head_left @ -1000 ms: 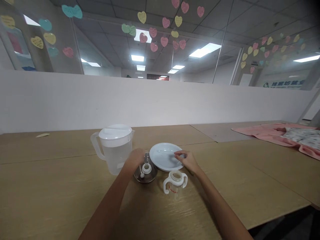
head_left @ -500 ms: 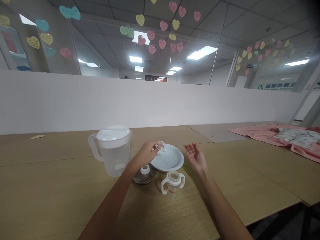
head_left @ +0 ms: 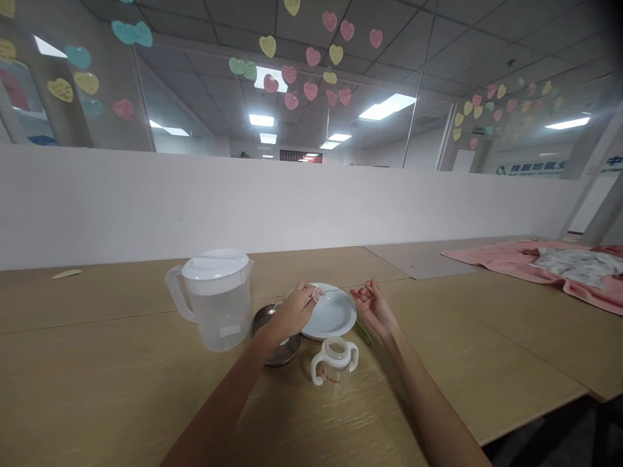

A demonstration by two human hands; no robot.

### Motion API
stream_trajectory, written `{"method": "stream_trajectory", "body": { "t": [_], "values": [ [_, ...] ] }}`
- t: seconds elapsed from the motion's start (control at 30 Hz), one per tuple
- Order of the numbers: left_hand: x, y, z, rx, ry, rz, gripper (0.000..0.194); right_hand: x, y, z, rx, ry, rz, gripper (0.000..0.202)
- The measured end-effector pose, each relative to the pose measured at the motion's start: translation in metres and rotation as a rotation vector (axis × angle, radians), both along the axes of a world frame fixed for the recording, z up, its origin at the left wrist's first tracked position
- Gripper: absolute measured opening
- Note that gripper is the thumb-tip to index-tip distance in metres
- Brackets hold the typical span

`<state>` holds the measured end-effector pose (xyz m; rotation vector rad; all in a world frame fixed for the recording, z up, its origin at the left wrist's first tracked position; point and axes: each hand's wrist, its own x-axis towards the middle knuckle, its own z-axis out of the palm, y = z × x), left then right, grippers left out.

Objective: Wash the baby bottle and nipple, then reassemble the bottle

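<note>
My left hand (head_left: 298, 310) grips a small clear round piece (head_left: 318, 295) by its edge, over the left side of a white bowl (head_left: 335, 316). To the right of the bowl, my right hand (head_left: 374, 307) is raised palm up with curled fingers; whether anything small is between them cannot be made out. A clear bottle with two white handles (head_left: 335, 362) stands upright in front of the bowl, its top uncovered. Partly under my left hand lies a metal dish (head_left: 285, 353), its contents mostly hidden. Green tongs (head_left: 363, 333) lie beside the bowl.
A lidded clear pitcher (head_left: 221, 311) stands left of the metal dish. At the far right, a patterned cloth item lies on a pink cloth (head_left: 487, 255). A white partition (head_left: 292, 201) runs behind the table (head_left: 121, 376). A pale flat piece (head_left: 67, 274) lies at the back left.
My left hand has shifted slightly right and down with the clear piece. The fingers of my right hand have curled in, and that hand is a little nearer the bowl. The view has shifted slightly.
</note>
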<state>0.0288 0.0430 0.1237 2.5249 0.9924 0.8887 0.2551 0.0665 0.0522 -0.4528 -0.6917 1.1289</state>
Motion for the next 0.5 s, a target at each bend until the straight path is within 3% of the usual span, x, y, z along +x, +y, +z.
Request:
{"method": "stream_trajectory", "body": {
  "t": [0.27, 0.5],
  "values": [
    [0.0014, 0.0012, -0.005, -0.06, 0.026, 0.055, 0.031, -0.005, -0.0058, 0.0058, 0.01, -0.122, -0.145, 0.034],
    [0.003, 0.0011, -0.0068, -0.014, 0.036, 0.092, 0.029, -0.0054, -0.0099, 0.0104, 0.032, -0.192, -0.205, 0.034]
  ]
}}
